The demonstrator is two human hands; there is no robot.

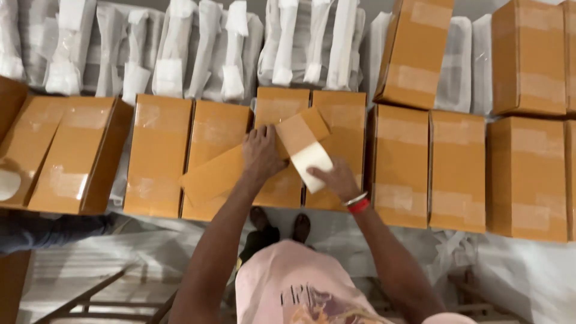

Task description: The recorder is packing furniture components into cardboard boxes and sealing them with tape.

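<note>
The fingers of the left hand [261, 155] are spread and pressed flat on the top of a brown cardboard box [282, 147], where an opened flap [214, 176] is held down; nothing is gripped by them. The fingers of the right hand [337, 178] are curled lightly around the lower edge of a pale, flat packet [311, 163], which is held at a tilt over the mouth of the same box, just under a second raised flap [302, 131]. A red and silver band [357, 202] is worn on the right wrist.

The box lies in the middle of a row of like boxes [457, 171], set side by side on a surface covered in white sheeting [528, 273]. Behind the row, bundles wrapped in clear plastic [198, 51] are stacked, with more boxes at the upper right. A sleeve in dark blue [36, 231] is seen at the left edge and belongs to another person.

The step in hand is judged to be the placing of the packet in or at the opened box. For the next move, the packet would need to be laid flat and the two flaps folded back over it, with the box kept steady under the left hand.
</note>
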